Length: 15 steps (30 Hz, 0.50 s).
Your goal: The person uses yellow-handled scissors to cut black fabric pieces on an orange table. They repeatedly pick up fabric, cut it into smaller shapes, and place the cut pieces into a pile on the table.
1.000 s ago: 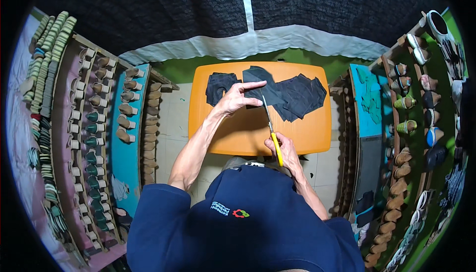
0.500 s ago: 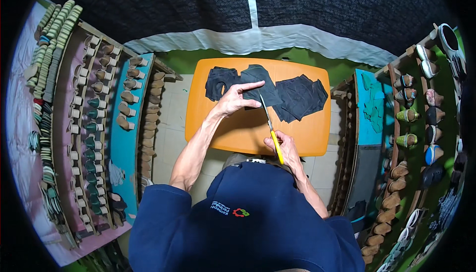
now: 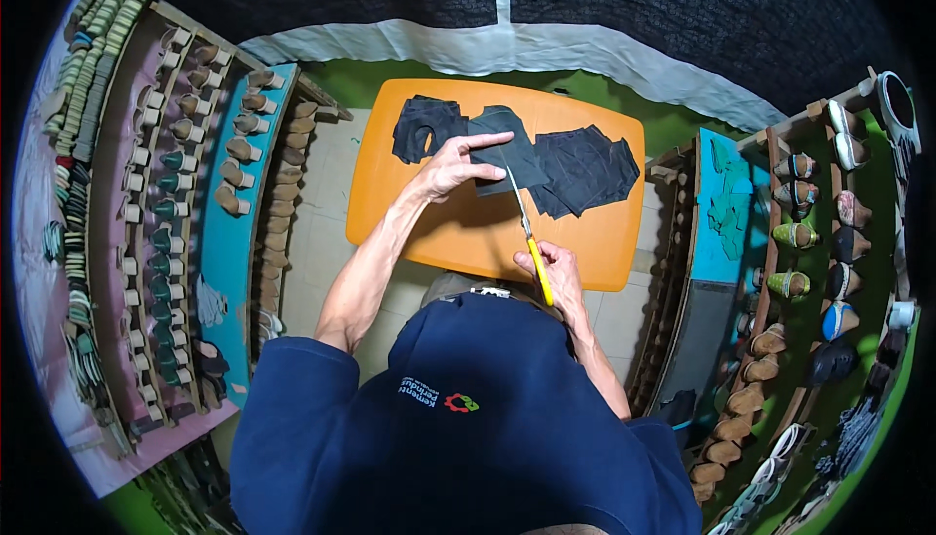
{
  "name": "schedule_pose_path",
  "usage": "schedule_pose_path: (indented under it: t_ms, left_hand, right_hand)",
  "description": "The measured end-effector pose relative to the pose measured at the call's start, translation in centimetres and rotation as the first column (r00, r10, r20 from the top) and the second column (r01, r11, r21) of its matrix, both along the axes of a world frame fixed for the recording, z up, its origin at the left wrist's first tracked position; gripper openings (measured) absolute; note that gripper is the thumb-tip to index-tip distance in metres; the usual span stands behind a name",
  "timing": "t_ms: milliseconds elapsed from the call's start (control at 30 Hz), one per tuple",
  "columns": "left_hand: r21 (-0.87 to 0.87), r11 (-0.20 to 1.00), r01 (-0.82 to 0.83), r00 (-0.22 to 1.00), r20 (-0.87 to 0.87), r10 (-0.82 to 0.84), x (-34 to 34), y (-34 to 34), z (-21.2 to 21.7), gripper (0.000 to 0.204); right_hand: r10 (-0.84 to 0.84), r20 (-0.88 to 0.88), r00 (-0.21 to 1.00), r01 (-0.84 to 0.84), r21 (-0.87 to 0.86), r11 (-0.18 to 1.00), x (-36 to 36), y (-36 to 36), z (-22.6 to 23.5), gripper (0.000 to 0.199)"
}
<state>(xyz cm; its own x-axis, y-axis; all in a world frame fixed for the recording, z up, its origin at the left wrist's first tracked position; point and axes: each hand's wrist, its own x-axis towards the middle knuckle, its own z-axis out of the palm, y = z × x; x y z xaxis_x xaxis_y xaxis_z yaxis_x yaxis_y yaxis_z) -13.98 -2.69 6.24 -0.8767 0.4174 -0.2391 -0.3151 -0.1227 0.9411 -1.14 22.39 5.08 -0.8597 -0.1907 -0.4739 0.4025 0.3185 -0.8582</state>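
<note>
My left hand [image 3: 450, 170] reaches over an orange table [image 3: 385, 218], index finger stretched out and thumb below it, gripping a dark grey-green fabric piece [image 3: 519, 153]. In my right hand [image 3: 558, 272] is a pair of scissors [image 3: 533, 244] with yellow handles. Its blades point away from me and meet the fabric piece beside my left fingertips; whether they are cutting through it I cannot tell. Left of this piece lies a stack of black fabric cut-outs [image 3: 413, 123], the top one with a rounded hole. A wider pile of black fabric pieces [image 3: 585, 172] spreads out on the right.
Racks with rows of wooden shoe lasts [image 3: 240, 149] flank me on the left. On the right, shelves hold finished shoes [image 3: 796, 235] and more brown lasts [image 3: 746, 398]. Green scraps [image 3: 723, 184] lie on a blue panel. A dark patterned curtain [image 3: 624, 8] hangs beyond the table.
The view has shifted slightly, so the table and racks appear a little higher. Both hands keep their hold on the fabric piece and scissors, with little movement relative to the table.
</note>
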Motion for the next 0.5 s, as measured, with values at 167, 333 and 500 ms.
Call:
schedule_pose_path:
  t_ms: [167,333,500]
  left_hand:
    - [-0.011,0.999,0.044,0.999,-0.003,-0.044,0.8,0.3,0.2,0.069]
    - [0.029,0.999,0.046,0.998,0.038,-0.047,1.9,0.8,-2.4,0.071]
    - [0.082,0.997,0.011,0.988,0.153,-0.024,2.5,1.1,-3.3,0.075]
  right_hand:
    - [0.034,0.037,0.999,-0.032,-0.028,0.999,0.2,0.1,-1.2,0.054]
    - [0.045,0.077,0.996,-0.041,-0.053,0.998,0.2,-0.3,-2.8,0.054]
    - [0.037,0.153,0.988,-0.025,-0.08,0.997,0.4,0.0,-2.8,0.054]
